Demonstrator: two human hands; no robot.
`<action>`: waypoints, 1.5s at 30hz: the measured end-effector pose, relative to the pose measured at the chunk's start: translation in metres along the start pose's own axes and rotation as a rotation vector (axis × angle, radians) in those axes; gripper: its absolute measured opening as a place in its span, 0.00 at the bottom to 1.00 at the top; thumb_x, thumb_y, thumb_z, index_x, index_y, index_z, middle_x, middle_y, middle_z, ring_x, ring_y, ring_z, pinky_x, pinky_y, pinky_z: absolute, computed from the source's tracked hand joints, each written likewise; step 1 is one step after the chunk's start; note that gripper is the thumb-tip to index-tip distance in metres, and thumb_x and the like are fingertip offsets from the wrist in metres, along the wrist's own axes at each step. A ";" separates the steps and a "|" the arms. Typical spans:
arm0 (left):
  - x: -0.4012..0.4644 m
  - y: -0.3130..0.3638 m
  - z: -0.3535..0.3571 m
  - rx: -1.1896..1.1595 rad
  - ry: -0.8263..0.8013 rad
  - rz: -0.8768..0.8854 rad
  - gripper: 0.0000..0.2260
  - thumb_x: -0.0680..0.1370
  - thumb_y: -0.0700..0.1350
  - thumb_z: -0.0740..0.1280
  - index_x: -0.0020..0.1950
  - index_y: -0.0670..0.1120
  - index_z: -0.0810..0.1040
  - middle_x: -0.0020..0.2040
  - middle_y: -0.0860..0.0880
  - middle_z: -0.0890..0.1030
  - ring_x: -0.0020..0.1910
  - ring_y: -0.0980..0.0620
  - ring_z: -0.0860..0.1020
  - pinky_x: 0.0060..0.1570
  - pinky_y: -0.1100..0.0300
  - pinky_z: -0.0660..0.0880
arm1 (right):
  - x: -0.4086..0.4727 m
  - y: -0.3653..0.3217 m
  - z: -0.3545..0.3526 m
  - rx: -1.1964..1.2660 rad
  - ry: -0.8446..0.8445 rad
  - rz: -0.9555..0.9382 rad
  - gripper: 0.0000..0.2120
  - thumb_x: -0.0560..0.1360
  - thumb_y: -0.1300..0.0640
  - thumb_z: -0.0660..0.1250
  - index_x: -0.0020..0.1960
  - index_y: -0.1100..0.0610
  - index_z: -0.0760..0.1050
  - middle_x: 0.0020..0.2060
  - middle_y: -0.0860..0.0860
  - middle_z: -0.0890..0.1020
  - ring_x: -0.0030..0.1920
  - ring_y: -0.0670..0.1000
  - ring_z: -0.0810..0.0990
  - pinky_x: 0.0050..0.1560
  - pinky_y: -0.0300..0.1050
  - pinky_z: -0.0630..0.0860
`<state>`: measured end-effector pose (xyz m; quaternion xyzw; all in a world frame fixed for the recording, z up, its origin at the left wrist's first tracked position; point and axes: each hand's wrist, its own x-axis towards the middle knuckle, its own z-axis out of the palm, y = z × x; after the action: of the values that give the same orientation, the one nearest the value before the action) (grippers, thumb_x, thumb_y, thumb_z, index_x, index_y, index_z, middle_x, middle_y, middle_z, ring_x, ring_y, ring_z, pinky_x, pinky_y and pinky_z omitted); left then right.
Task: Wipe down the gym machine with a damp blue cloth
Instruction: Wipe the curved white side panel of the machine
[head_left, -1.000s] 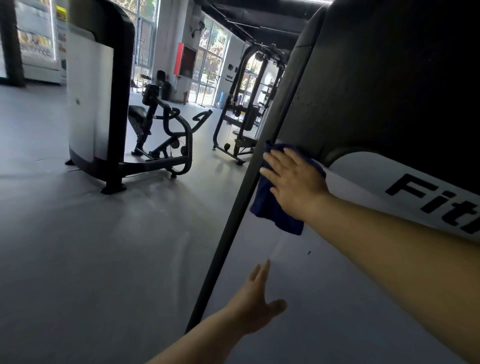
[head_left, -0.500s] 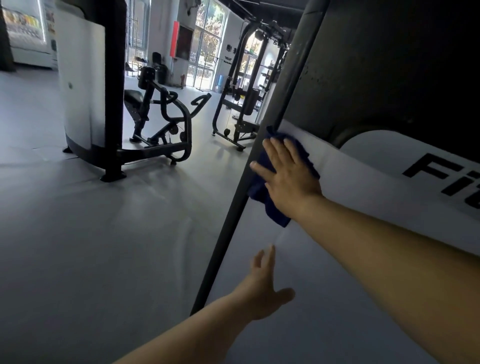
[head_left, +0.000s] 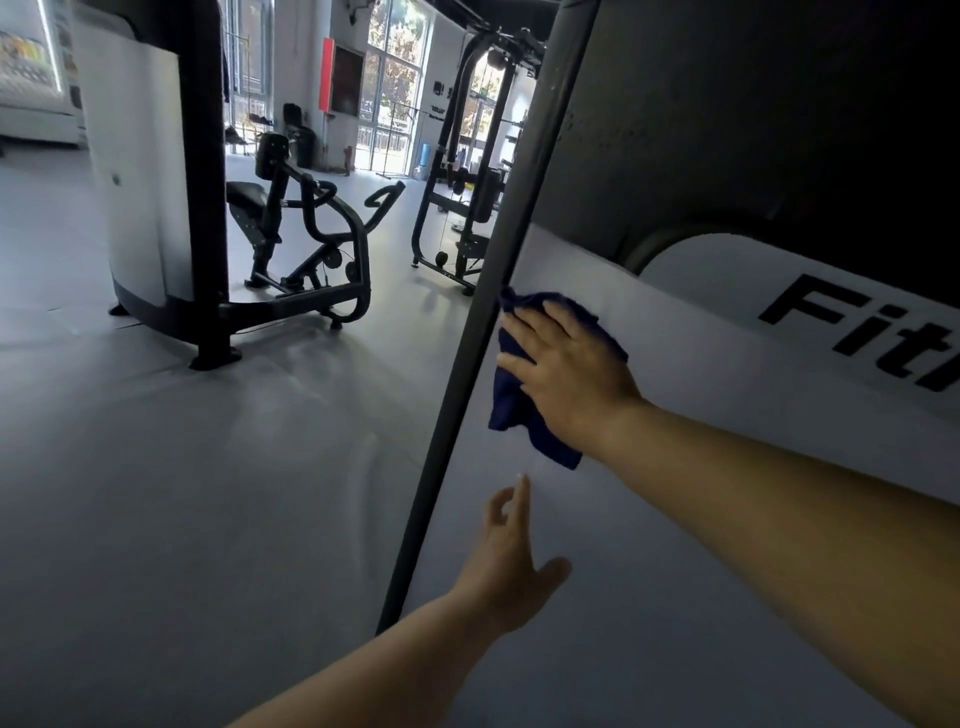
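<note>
The gym machine's white side panel (head_left: 675, 545) fills the right half of the view, with black lettering at the right edge and a dark upper section. A dark metal post (head_left: 467, 358) runs along its left edge. My right hand (head_left: 571, 374) presses a dark blue cloth (head_left: 511, 405) flat against the white panel, right beside the post, with straight spread fingers. Below it, my left hand (head_left: 511, 561) rests on the panel with loose fingers and holds nothing.
Grey floor (head_left: 208, 493) stretches to the left. A seated machine with a white shroud (head_left: 145, 197) and black frame stands at the back left. A black cable rack (head_left: 467, 182) stands farther back near tall windows.
My right hand has slid the cloth down the white panel along the post. My left hand stayed on the panel below, its fingers a little more bent.
</note>
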<state>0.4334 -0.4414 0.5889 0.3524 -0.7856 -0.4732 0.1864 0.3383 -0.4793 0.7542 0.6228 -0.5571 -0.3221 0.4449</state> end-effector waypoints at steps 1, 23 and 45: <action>0.000 0.002 0.001 0.000 0.014 0.005 0.44 0.79 0.54 0.66 0.79 0.55 0.33 0.78 0.54 0.41 0.75 0.48 0.59 0.64 0.61 0.64 | -0.004 0.004 -0.001 0.010 0.035 0.055 0.30 0.83 0.45 0.51 0.80 0.52 0.45 0.79 0.59 0.41 0.78 0.60 0.39 0.75 0.58 0.33; -0.002 0.004 -0.002 -0.069 0.172 -0.016 0.32 0.82 0.48 0.62 0.80 0.55 0.48 0.76 0.50 0.59 0.69 0.54 0.67 0.51 0.71 0.73 | -0.069 -0.001 0.014 0.040 0.230 0.286 0.30 0.83 0.47 0.54 0.80 0.53 0.47 0.80 0.57 0.45 0.79 0.58 0.43 0.70 0.56 0.24; -0.007 0.019 0.012 -0.075 0.311 0.063 0.33 0.82 0.36 0.56 0.79 0.60 0.45 0.77 0.46 0.58 0.66 0.51 0.71 0.54 0.66 0.73 | -0.125 -0.047 0.042 0.354 0.308 0.442 0.29 0.80 0.53 0.55 0.80 0.55 0.54 0.79 0.53 0.52 0.78 0.54 0.52 0.78 0.50 0.43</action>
<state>0.4234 -0.4234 0.5996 0.3895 -0.7396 -0.4359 0.3335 0.2986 -0.3659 0.6832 0.5958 -0.6524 -0.0178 0.4680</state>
